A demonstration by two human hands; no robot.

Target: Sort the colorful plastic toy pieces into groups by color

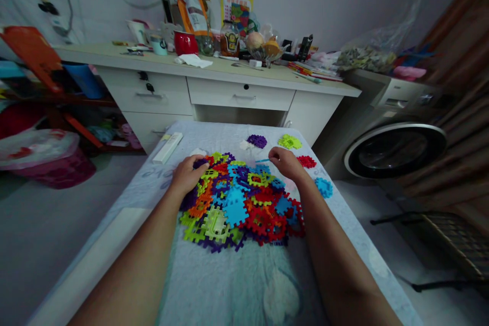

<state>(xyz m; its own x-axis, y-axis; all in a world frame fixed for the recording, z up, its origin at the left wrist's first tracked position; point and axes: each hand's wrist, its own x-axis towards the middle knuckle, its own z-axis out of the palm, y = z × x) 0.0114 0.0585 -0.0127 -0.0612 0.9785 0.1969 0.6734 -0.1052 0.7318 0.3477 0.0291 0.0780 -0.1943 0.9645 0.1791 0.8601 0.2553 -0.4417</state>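
Observation:
A heap of flat, notched plastic interlocking building pieces (235,207) in blue, red, orange, purple and green lies mid-table. At its left edge my left hand (188,175) curls thumb and fingers around a purple building piece (199,163). My right hand (286,162) is above the heap's far right side, fingers pinched on a thin blue building piece (263,160) seen edge-on. Beyond and beside that hand lie separate groups: purple pieces (257,140), green pieces (289,141), red pieces (306,161) and blue pieces (324,187).
A long white box (167,148) lies at the far left of the cloth-covered table (229,290). Behind stands a white cabinet (240,94) with jars and a red pot (186,43) on top. A washing machine (393,127) is at right, a pink bin (57,163) at left.

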